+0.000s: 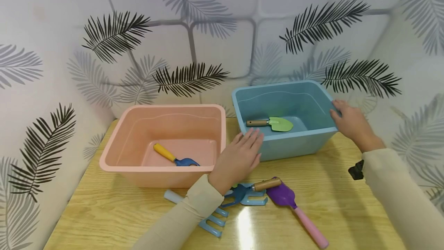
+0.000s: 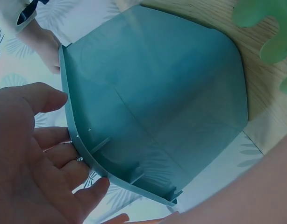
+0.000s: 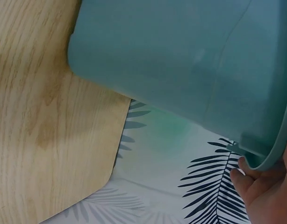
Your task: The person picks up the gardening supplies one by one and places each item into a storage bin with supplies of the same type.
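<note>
A blue plastic tub (image 1: 288, 144) stands at the right of the table, its outer wall filling much of both wrist views. My left hand (image 1: 239, 161) holds its front-left corner, fingers over the rim and thumb against the outside. On the right end my right hand (image 1: 355, 124) grips the rim, and fingertips (image 3: 246, 179) show under its lip in the right wrist view. Inside the tub lies a small trowel (image 1: 281, 124) with a green blade and wooden handle.
A pink tub (image 1: 138, 178) on the left contains a yellow-handled blue tool (image 1: 164, 152). In front lie a light blue rake (image 1: 211, 227), a blue tool with wooden handle (image 1: 267, 184), and a purple shovel (image 1: 282, 195) with pink handle. A leaf-patterned backdrop (image 1: 222, 49) rises behind.
</note>
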The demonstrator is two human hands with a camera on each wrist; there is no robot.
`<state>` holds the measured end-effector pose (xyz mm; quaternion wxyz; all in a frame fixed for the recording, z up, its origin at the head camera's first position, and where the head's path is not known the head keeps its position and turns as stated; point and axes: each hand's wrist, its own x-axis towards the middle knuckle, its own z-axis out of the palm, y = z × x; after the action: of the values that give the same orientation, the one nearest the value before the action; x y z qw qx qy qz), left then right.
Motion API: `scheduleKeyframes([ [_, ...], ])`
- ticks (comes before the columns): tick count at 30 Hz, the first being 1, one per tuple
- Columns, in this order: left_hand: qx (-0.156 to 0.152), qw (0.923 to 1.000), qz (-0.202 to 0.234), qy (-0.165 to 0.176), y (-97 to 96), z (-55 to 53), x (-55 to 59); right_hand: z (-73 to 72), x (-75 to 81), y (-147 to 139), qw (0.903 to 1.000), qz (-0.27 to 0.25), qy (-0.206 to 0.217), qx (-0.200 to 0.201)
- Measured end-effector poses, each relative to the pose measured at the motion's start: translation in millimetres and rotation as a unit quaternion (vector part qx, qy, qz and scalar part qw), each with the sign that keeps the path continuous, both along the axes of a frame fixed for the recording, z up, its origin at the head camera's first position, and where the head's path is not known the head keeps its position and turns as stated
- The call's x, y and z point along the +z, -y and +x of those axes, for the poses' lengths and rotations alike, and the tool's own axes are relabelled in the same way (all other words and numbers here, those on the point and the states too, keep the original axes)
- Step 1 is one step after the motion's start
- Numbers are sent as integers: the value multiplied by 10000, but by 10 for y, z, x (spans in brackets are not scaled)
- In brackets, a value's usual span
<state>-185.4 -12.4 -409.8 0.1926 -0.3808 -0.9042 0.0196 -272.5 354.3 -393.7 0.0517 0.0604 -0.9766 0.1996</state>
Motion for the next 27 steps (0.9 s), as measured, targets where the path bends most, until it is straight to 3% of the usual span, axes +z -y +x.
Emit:
scheduleKeyframes([
  [14,129,9998,47,175,-21,3,-14,35,-68,-24,9996,-169,8,-213],
  [27,55,9955,-47,948,51,-42,162,174,-107,65,9976,-454,-254,-446],
])
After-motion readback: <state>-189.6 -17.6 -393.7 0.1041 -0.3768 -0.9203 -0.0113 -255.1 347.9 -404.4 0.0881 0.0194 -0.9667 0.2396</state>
